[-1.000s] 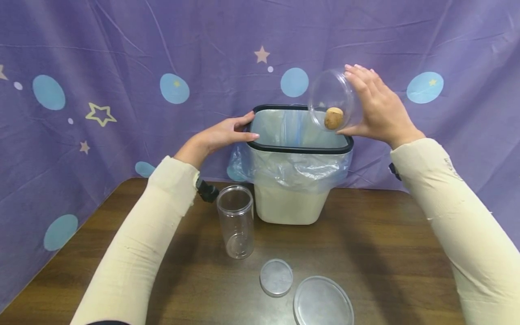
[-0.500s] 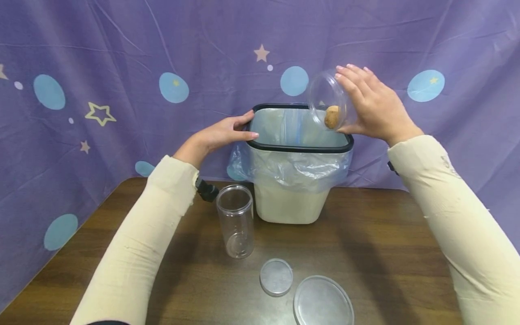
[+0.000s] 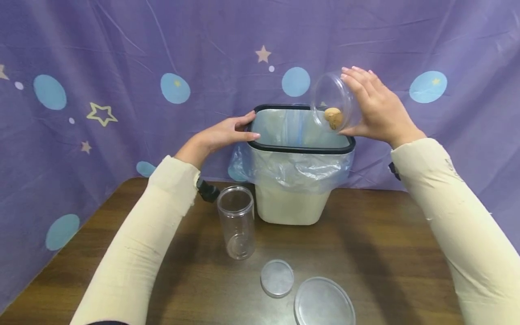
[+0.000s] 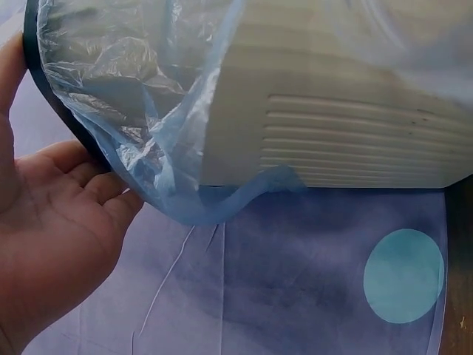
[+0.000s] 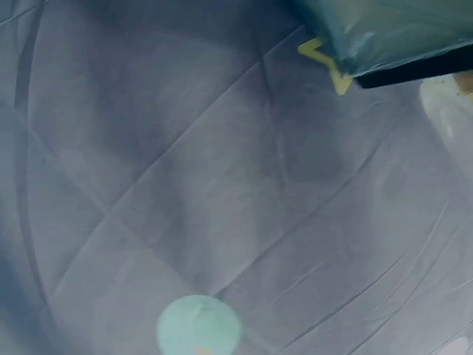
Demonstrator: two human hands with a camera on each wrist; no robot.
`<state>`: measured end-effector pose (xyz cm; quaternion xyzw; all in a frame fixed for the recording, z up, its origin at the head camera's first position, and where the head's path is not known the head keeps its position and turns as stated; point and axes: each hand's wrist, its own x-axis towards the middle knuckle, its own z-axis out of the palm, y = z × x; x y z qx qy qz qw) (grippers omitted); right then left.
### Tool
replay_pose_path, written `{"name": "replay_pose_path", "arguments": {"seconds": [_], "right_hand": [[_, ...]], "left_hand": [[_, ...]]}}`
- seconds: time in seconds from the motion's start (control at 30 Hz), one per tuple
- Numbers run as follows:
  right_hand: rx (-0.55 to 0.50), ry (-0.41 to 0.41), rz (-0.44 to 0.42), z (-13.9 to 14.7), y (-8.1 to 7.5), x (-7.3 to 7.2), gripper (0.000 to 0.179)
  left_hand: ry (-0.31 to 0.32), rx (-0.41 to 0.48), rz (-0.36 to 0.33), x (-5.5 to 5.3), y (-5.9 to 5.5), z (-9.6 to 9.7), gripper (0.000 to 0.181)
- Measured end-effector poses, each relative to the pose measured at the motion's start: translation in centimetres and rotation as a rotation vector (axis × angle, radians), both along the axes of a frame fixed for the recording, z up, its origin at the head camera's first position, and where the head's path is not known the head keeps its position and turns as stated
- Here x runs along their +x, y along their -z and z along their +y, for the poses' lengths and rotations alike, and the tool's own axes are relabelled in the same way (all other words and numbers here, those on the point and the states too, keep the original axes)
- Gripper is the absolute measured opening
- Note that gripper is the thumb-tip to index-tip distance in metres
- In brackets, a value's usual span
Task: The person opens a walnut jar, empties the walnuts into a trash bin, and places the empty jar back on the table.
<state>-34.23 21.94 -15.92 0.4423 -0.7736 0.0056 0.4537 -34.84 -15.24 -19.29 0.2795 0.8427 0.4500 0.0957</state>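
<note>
My right hand (image 3: pixel 379 106) holds a clear plastic jar (image 3: pixel 322 88) tipped on its side, its wide mouth facing left above the bin's right end. Low inside it lie brown, walnut-like lumps (image 3: pixel 334 116), seen through the clear wall. A cream trash bin (image 3: pixel 290 207) with a black rim (image 3: pixel 300 149) stands below, lined with a translucent bluish bag (image 3: pixel 302 169). My left hand (image 3: pixel 221 135) grips the left end of that rim, thumb over the front. In the left wrist view, the curled fingers (image 4: pixel 89 177) sit against the rim's outer side. The right wrist view mostly shows curtain.
An uncapped tall clear jar (image 3: pixel 237 225) stands left of the bin. Nearer on the wooden table (image 3: pixel 390 253) lie a small round lid (image 3: pixel 277 278) and a larger one (image 3: pixel 323 303). A purple patterned curtain (image 3: pixel 219 49) hangs close behind the bin.
The tipped jar swings slightly left, then back right, and the brown lumps inside shift about. My left hand, the bin, the tall jar and the lids stay in place.
</note>
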Motion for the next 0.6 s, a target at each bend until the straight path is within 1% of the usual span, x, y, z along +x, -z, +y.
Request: {"name": "replay_pose_path", "arguments": {"seconds": [0.1,0.3,0.5,0.6], "right_hand": [[-0.014,0.005,-0.010,0.2,0.1,0.0,0.115],[0.056,-0.001,0.013,-0.1,-0.1,0.7,0.114],[0.093,-0.010,0.025,-0.8,-0.4,0.8,0.113],[0.093,0.006,0.043,-1.0,-0.4,0.8,0.112]], "left_hand": [[-0.001,0.001,0.004,0.0,0.0,0.1,0.077],[0.002,-0.003,0.002,0.0,-0.2,0.2,0.078],[0.007,0.003,-0.010,0.1,-0.1,0.2,0.078],[0.001,0.001,-0.011,0.2,-0.1,0.1,0.077]]}}
